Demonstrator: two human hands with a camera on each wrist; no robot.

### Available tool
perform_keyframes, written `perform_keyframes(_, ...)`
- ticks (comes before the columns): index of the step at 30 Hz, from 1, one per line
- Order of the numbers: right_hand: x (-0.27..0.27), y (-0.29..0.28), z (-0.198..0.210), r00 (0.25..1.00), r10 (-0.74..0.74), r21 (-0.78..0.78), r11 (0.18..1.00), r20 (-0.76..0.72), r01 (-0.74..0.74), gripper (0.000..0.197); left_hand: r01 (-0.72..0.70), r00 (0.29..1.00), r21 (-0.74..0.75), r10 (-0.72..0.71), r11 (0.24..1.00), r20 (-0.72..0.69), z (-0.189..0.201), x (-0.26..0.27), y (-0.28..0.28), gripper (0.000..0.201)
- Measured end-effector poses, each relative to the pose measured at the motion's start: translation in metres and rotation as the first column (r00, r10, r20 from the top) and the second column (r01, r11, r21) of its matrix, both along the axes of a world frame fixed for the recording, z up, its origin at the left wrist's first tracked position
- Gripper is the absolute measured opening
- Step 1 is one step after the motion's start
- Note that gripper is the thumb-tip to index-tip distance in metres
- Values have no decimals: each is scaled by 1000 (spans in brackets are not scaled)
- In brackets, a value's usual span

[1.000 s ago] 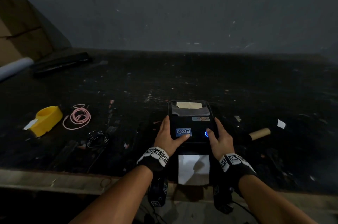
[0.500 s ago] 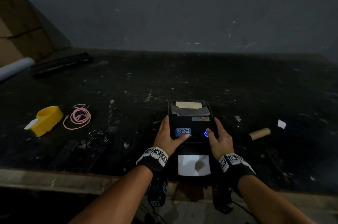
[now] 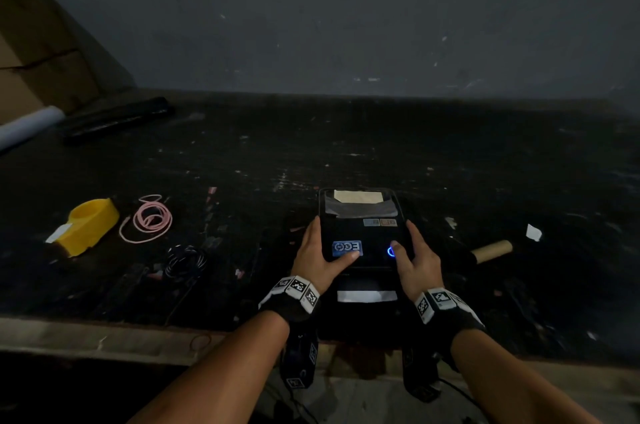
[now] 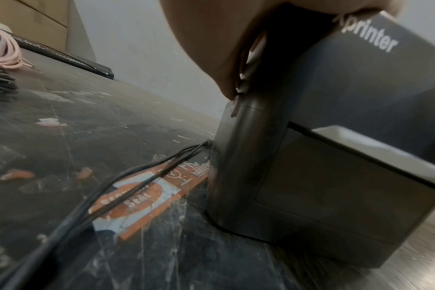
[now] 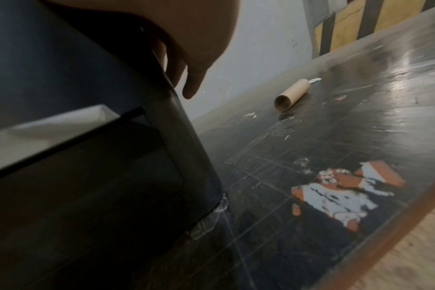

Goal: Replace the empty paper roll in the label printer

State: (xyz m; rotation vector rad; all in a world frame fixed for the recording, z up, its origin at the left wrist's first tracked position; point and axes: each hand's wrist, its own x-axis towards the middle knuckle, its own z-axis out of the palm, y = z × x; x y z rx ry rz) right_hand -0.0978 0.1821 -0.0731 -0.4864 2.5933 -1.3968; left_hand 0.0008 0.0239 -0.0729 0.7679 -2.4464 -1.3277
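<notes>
The black label printer (image 3: 363, 233) stands near the table's front edge, lid down, and a blue ring glows on its top. My left hand (image 3: 317, 254) lies along its left side with the thumb on a blue sticker. Along the right side lies my right hand (image 3: 415, 257), whose thumb presses the lit button. A short white paper strip (image 3: 367, 295) shows at the front slot, and the paper (image 4: 375, 145) also appears in the left wrist view. The empty cardboard core (image 3: 491, 250) lies on the table right of the printer; this core (image 5: 292, 94) lies beyond my right fingers (image 5: 194, 78).
At the left of the table lie a yellow tape dispenser (image 3: 88, 224), a pink cable (image 3: 149, 219) and a coiled black cable (image 3: 185, 261). A cardboard box (image 3: 41, 53), a white roll (image 3: 27, 126) and a long black item (image 3: 114, 119) sit far left. Black wires (image 4: 137, 176) run beside the printer.
The white paper hanging from the front slot has shortened from a long sheet to a thin strip. Both hands have stayed in place on the printer.
</notes>
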Motion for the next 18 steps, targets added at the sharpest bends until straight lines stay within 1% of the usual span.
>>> perform_keyframes(6,1,2,1,1000,16,3,1000,3,-16,60,-2,1000,-4,2,1000,3,0,0,0,103)
perform_keyframes(9,0,1,4,999,35,39,999,35,-37,61,10,1000,7,-10,1000,23,-1,-1,-1,104)
perform_keyframes(13,-3,3,8,994,65,158,984,86,-78,64,29,998,9,-29,1000,48,2,0,-3,106)
perform_keyframes(15,-4,4,12,990,100,235,964,97,-121,65,53,995,4,-53,999,89,3,0,-4,107)
perform_keyframes(18,-5,4,21,987,124,341,928,101,-152,70,93,981,2,-92,996,169,16,2,-5,109)
